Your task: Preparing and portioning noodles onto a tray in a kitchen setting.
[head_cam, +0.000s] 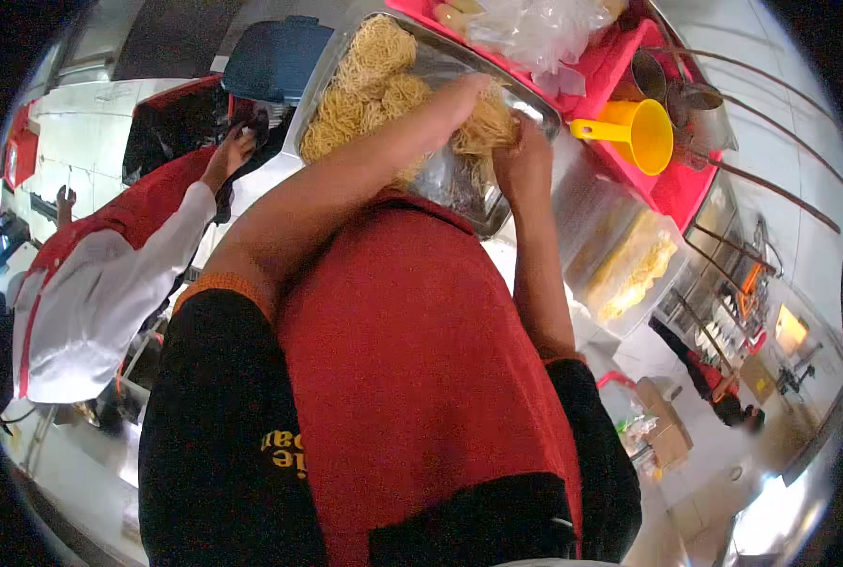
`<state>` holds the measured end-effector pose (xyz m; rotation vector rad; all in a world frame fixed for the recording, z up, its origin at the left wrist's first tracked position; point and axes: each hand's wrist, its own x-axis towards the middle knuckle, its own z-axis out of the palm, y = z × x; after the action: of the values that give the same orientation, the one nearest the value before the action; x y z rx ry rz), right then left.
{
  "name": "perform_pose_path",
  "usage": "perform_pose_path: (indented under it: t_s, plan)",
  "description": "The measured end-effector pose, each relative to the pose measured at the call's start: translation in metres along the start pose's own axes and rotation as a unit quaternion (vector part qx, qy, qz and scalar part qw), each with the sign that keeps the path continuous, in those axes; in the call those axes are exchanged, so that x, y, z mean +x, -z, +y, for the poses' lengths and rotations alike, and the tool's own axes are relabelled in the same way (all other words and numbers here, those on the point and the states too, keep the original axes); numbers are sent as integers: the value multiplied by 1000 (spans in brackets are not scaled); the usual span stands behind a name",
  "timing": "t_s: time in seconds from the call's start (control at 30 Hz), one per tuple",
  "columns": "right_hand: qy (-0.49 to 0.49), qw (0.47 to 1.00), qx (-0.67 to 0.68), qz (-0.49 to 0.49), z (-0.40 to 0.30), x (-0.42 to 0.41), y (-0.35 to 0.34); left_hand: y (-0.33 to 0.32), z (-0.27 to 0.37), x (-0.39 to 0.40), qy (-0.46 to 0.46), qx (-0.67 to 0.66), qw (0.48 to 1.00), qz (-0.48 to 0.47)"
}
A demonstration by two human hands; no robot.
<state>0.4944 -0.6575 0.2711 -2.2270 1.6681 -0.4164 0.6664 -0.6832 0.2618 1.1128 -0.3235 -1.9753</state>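
A metal tray lies in front of me, with several round bundles of thin yellow noodles in its left part. Over its right part, both hands are around one loose bundle of noodles. My left hand is at the bundle's upper left, its fingers mostly hidden behind the noodles and the back of the hand. My right hand grips the bundle from the right, fingers curled at its edge. Some loose strands hang below the bundle over the tray's shiny bottom.
A pink tray at the right holds a yellow plastic cup, metal vessels and clear plastic bags. Nearer stands a clear container of yellow noodles. A dark blue lid or bin is at the upper left. A co-worker in white and red stands at the left.
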Motion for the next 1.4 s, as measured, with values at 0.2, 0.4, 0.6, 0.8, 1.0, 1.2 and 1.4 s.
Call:
perform_pose_path:
  t_s: [0.2, 0.4, 0.6, 0.8, 1.0, 1.2, 1.4]
  plan:
    - [24, 999, 34, -27, -14, -6, 42, -4, -22, 2, -2, -6, 998, -55]
    - [19, 999, -25, 42, -14, 15, 41, -20, 25, 4, 35, -137, 990, -10]
    - [89, 975, 36, 200, -37, 30, 70, -2, 51, 11, 29, -8, 997, 71]
    - [62, 996, 44, 42, -39, 42, 52, -6, 39, 16, 25, -61, 998, 5]
    - [45, 997, 59, 26, 9, 24, 21, -19, 29, 17, -36, 107, 993, 23]
    - [59, 998, 27, -14, -14, 41, 21, -7, 33, 28, 39, -6, 997, -60]
    - [62, 982, 171, 49, -73, 34, 81, 0, 44, 11, 36, -19, 996, 79]
